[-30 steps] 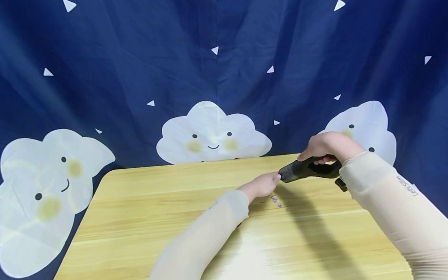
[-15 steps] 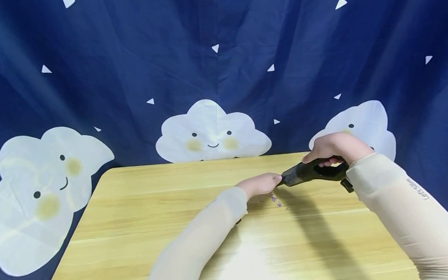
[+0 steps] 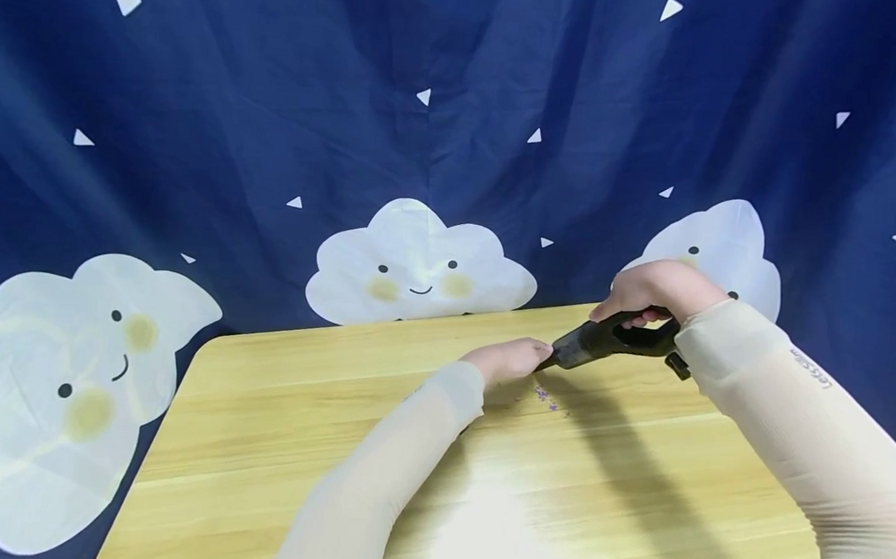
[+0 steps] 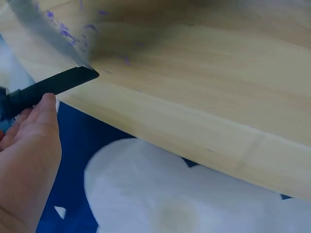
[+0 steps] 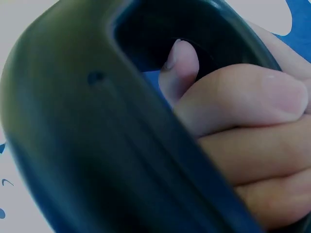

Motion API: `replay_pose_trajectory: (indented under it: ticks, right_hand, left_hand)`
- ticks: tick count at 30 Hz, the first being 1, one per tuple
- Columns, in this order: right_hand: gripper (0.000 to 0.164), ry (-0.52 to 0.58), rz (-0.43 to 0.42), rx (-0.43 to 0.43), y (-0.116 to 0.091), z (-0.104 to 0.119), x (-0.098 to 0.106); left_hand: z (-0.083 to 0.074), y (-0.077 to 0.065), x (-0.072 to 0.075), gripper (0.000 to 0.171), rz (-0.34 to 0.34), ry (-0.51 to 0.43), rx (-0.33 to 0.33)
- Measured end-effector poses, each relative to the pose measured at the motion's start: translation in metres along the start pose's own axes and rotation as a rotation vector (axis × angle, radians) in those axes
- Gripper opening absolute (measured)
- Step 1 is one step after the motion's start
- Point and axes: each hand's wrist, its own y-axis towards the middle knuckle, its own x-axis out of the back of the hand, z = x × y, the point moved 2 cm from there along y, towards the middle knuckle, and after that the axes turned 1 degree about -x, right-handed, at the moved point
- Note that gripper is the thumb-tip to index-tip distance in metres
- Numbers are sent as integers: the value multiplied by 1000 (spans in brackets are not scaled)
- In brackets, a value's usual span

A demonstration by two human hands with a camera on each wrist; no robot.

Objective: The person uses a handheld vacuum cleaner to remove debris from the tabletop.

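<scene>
My right hand [image 3: 661, 289] grips the loop handle of a black handheld vacuum cleaner [image 3: 591, 342]; its curled fingers [image 5: 243, 99] pass through the handle opening in the right wrist view. The vacuum slants down to the left over the table. At its front end my left hand [image 3: 508, 361] holds the narrow dark nozzle [image 4: 60, 86], fingers curled at its base. In the left wrist view the nozzle's slanted tip points toward small purple bits [image 4: 63, 31] on the tabletop. The head view shows these purple scraps [image 3: 542, 394] just below the left hand, which hides part of the nozzle.
The light wooden table [image 3: 276, 439] has a rounded far-left corner, and its far edge runs close to a dark blue curtain [image 3: 276, 80] printed with white clouds. Shadows of the arms and vacuum fall across the tabletop; a bright glare lies near the front.
The vacuum and both hands have shifted only slightly. More of the dark nozzle shows beside the left hand than a second ago. The head view has turned a little to the right.
</scene>
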Motion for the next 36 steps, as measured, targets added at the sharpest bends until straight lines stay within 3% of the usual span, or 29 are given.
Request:
replay_pose_trajectory:
  ticks: [7,11,17,30,36]
  right_hand:
    - [45,30,9,18,5,6,-1]
    - [43,28,7,17,5,7,0]
    - [44,47,20,18,6,8,0]
    - [47,36,25,39,15,16,-3]
    - [48,65,46,46,19,18,-5]
  left_hand:
    - [10,0,12,49,-4,149,-28]
    - [9,-2,14,52,16,188,-21]
    - [9,-5,16,55,31,205,3]
    - [22,-5,25,54,30,120,55]
    - [25,-8,30,53,31,138,65]
